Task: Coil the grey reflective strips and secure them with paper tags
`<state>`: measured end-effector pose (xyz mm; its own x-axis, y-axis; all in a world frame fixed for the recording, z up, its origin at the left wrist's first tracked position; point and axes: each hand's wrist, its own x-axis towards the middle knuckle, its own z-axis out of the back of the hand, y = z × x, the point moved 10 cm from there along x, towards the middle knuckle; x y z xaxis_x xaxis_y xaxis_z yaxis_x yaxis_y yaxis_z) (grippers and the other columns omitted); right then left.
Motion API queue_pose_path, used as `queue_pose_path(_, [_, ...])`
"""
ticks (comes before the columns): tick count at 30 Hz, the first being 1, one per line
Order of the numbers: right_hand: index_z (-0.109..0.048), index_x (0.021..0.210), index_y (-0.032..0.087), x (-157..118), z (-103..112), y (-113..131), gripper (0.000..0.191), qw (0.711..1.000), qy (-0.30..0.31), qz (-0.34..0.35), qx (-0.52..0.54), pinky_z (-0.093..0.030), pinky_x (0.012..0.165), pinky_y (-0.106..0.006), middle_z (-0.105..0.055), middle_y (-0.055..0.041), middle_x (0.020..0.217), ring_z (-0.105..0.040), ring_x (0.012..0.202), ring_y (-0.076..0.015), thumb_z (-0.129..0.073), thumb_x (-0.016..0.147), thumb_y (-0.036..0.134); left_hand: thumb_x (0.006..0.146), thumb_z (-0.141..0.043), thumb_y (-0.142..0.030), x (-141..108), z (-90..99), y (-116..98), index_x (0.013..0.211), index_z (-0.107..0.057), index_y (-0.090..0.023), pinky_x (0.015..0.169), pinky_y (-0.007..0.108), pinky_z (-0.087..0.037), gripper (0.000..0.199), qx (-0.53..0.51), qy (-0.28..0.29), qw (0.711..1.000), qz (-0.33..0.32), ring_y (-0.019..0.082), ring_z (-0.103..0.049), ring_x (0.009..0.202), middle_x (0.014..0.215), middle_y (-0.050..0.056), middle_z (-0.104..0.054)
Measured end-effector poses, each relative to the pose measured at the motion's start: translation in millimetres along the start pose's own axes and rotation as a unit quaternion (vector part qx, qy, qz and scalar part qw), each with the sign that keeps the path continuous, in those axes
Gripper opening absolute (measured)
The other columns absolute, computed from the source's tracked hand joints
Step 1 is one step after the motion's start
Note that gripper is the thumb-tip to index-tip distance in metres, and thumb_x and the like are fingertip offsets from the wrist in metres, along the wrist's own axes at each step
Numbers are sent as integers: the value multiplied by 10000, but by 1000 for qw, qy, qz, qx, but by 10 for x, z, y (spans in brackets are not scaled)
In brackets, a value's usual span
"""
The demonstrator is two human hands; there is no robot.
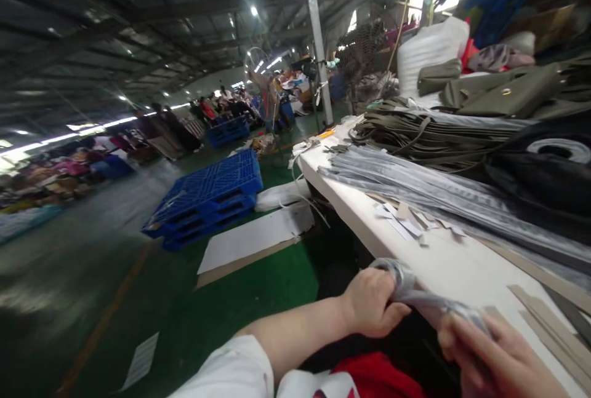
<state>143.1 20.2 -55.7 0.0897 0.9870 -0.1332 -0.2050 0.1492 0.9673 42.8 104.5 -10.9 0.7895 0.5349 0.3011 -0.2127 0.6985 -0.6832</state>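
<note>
A grey, shiny strip [425, 297], somewhat blurred, stretches between my two hands at the near edge of the white table [462, 269]. My left hand [372, 301] is closed round one end, where the strip forms a loop above the fist. On the right, my right hand [489, 349] pinches the other end between thumb and fingers. Small paper scraps [401, 219] lie on the tabletop beyond the hands. Behind them rests a long bundle of similar grey strips [415, 186]. Beige flat strips [549, 324] lie beside my right hand.
Olive straps [425, 133] and olive fabric pieces [512, 90] are piled at the back of the table, near a black bag-like bundle [545, 170]. Stacked blue pallets [207, 195] and a white board [258, 235] lie on the green floor left. A pole [317, 41] stands beyond.
</note>
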Motion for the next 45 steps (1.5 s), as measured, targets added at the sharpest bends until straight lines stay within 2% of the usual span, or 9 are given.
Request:
queue_pose_path(5, [-648, 1108, 195, 153, 613, -32, 479, 950, -161, 21, -266, -540, 736, -377, -723, -113, 1004, -681, 869, -284, -516, 835, 566, 938, -277, -646, -157, -362, 254, 820, -635, -138, 493, 242, -363, 633, -195, 151, 955, 165, 117, -470, 449, 511, -15, -480])
queue_pose_path(13, [-590, 1142, 184, 125, 147, -219, 387, 943, -121, -2, -311, -501, 671, -351, -710, -90, 849, -675, 736, -258, -460, 890, 446, 858, -588, -580, -81, -450, 93, 986, -686, -40, 782, 331, -484, 565, -616, 178, 721, 263, 86, -500, 446, 539, -39, -524])
queue_pose_path(18, [-665, 962, 194, 262, -149, -546, 530, 993, -20, -26, -109, -545, 695, -349, -733, -77, 805, -695, 735, -243, -345, 913, 612, 874, -643, -369, 231, -2, -38, 1056, -678, -51, 935, 315, -427, 367, -706, 86, 672, 205, 79, -516, 560, 630, -42, -497])
queue_pose_path(23, [-686, 986, 187, 281, 86, -566, 641, 994, -97, -30, 36, -548, 843, -401, -761, -107, 917, -705, 857, -280, -481, 785, 760, 948, -518, -357, 329, 256, 50, 1012, -691, -34, 892, 297, -446, 372, -696, 54, 683, 217, 63, -424, 493, 582, -53, -411])
queue_pose_path(32, [-507, 585, 223, 189, -144, -352, 556, 999, -29, -23, 9, -383, 418, -257, -510, 21, 433, -475, 414, -155, -468, 816, 728, 914, -577, -398, 424, 566, 211, 980, -689, -45, 878, 260, -450, 376, -688, -20, 700, 192, 35, -328, 483, 598, -77, -320])
queue_pose_path(35, [-578, 628, 221, 106, -499, 79, 479, 996, 49, 45, -53, -452, 524, -270, -632, -11, 592, -556, 554, -186, -528, 824, 655, 868, -641, -407, 508, 657, 202, 1022, -651, -103, 936, 319, -431, 341, -617, -128, 764, 137, 79, -453, 615, 681, -43, -426])
queue_pose_path(38, [-595, 693, 213, -61, -617, 432, 482, 991, 105, 67, -56, -444, 550, -249, -626, -11, 624, -540, 570, -159, -412, 914, 601, 897, -564, -486, 443, 577, 65, 976, -619, -151, 936, 361, -413, 349, -400, -186, 893, 88, 173, -544, 803, 798, 31, -560])
queue_pose_path(41, [-577, 699, 212, -135, -212, 476, 518, 998, 49, 27, -33, -382, 463, -228, -523, 22, 491, -473, 460, -129, -356, 930, 618, 887, -520, -550, 322, 179, -184, 815, -610, -168, 854, 356, -414, 399, -168, -66, 983, 34, 224, -551, 810, 795, 73, -576])
queue_pose_path(45, [-626, 755, 221, -176, 359, 289, 407, 982, -19, 8, -190, -417, 537, -254, -642, -14, 622, -566, 558, -161, -462, 905, 562, 932, -405, -533, 150, -192, -166, 600, -540, -189, 639, 279, -370, 497, -29, 81, 996, 32, 160, -483, 595, 574, 16, -473])
